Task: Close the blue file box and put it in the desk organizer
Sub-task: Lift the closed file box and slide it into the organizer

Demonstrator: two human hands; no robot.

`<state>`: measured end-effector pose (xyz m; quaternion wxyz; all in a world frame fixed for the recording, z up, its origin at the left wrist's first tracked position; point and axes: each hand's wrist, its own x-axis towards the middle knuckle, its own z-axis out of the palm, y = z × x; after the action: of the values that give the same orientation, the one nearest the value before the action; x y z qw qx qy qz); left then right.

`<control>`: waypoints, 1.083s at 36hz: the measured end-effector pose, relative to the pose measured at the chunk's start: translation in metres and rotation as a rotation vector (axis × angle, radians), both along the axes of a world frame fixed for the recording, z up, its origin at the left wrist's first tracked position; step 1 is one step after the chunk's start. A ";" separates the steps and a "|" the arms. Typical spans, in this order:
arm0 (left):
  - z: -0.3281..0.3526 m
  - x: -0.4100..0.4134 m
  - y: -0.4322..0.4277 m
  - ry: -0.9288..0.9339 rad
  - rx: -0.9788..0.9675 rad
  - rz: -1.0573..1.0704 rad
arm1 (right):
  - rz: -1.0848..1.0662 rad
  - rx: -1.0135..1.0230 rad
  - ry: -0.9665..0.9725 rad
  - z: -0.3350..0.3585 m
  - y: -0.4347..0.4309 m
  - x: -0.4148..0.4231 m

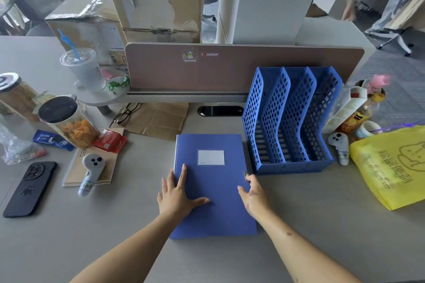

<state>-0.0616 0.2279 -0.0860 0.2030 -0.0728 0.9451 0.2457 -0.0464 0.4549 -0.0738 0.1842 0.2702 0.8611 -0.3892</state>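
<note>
The blue file box (212, 185) is laid flat, lid down, near the desk's front edge, just beside the desk organizer (290, 122). It is pressed by the left hand (177, 195), fingers spread; its right edge (clasp side) is pinched by the right hand (254, 195). Risk: lid reopening if the clasp is left unseated.

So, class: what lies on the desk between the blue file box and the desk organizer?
Nothing: in the head view only a narrow strip of bare desk separates the file box from the organizer.
</note>
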 end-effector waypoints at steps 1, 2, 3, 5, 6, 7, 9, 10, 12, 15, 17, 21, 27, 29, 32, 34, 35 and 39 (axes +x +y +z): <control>0.001 0.000 0.000 -0.011 0.009 0.004 | -0.016 -0.013 0.002 0.000 -0.001 -0.003; 0.002 0.000 -0.001 -0.018 0.021 0.009 | -0.040 -0.043 -0.003 0.001 -0.002 -0.006; 0.003 0.000 -0.001 -0.020 0.040 0.014 | -0.064 -0.089 -0.017 0.001 -0.003 -0.008; 0.005 0.002 -0.002 -0.017 0.108 0.028 | -0.102 -0.162 -0.049 0.001 -0.007 -0.010; 0.005 0.003 -0.001 -0.013 0.152 0.037 | -0.116 -0.178 -0.066 0.003 -0.009 -0.010; 0.005 0.005 -0.001 -0.004 0.195 0.044 | -0.131 -0.186 -0.074 0.004 -0.010 -0.011; 0.005 0.009 -0.001 0.015 0.248 0.058 | -0.174 -0.206 -0.074 0.004 -0.013 -0.010; 0.004 0.010 -0.001 0.024 0.260 0.065 | -0.193 -0.216 -0.072 0.004 -0.015 -0.009; 0.003 0.013 -0.003 0.035 0.279 0.079 | -0.208 -0.231 -0.057 0.003 -0.018 -0.006; 0.002 0.017 -0.009 0.066 0.291 0.085 | -0.188 -0.255 -0.013 0.003 -0.021 0.001; 0.002 0.018 -0.016 0.092 0.293 0.073 | -0.173 -0.274 0.007 0.004 -0.024 0.006; 0.007 0.015 -0.028 0.159 0.319 0.038 | -0.151 -0.300 0.078 0.015 -0.027 0.010; 0.028 0.000 -0.036 0.269 0.468 0.037 | -0.026 -0.267 0.300 0.062 -0.020 0.003; 0.039 -0.006 -0.032 0.294 0.508 0.028 | -0.021 -0.238 0.362 0.078 -0.014 0.000; 0.057 -0.015 -0.021 0.326 0.567 0.004 | -0.035 -0.232 0.411 0.109 -0.002 0.000; 0.069 -0.019 -0.012 0.345 0.605 -0.029 | -0.022 -0.252 0.432 0.135 0.008 0.002; 0.074 -0.021 -0.008 0.359 0.626 -0.048 | -0.013 -0.257 0.440 0.147 0.014 0.005; 0.088 -0.029 0.011 0.390 0.673 -0.149 | 0.013 -0.204 0.431 0.184 0.044 0.012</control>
<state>-0.0905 0.2393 0.0020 0.0493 0.1147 0.8352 0.5357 -0.0339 0.4986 0.1101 0.0249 0.1553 0.8385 -0.5218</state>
